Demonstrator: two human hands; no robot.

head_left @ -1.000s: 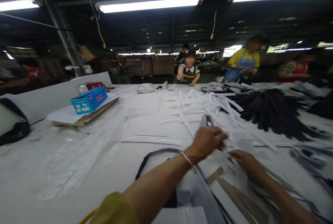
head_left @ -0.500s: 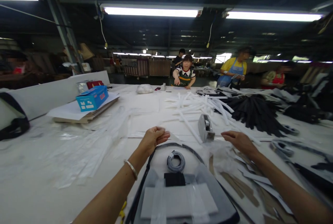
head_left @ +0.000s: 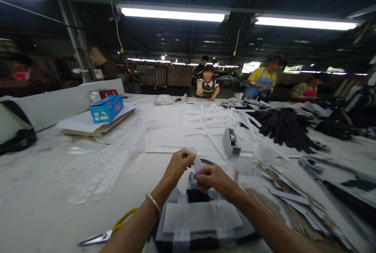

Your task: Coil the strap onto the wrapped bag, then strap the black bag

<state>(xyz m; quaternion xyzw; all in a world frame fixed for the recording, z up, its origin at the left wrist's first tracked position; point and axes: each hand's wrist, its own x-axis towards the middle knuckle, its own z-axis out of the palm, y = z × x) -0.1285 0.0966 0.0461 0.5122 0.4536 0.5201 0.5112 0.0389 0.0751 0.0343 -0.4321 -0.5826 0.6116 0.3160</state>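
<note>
A short translucent whitish strip [head_left: 196, 162], apparently tape, is stretched between my two hands. My left hand [head_left: 177, 166] pinches its upper end, and my right hand [head_left: 216, 182] grips the lower end. Just beneath my right fingers, a rolled grey band [head_left: 192, 179] is mostly covered. Below lies a grey and black fabric piece with a dark edge; on it are a black patch [head_left: 197, 195] and a white rectangular pad [head_left: 202, 217] crossed by clear tape strips. A metal tape dispenser [head_left: 231, 143] stands beyond my right hand.
Yellow-handled scissors [head_left: 116, 227] lie beside my left forearm. A blue box [head_left: 106, 109] rests on stacked boards at left. White tubes [head_left: 216, 118], black strips [head_left: 282, 125] and offcuts [head_left: 302, 202] cover the right side. A co-worker [head_left: 208, 84] leans over the far edge.
My right hand has come in from beside the tape dispenser to meet my left hand. A strip now shows between them. The scissors have come into fuller view.
</note>
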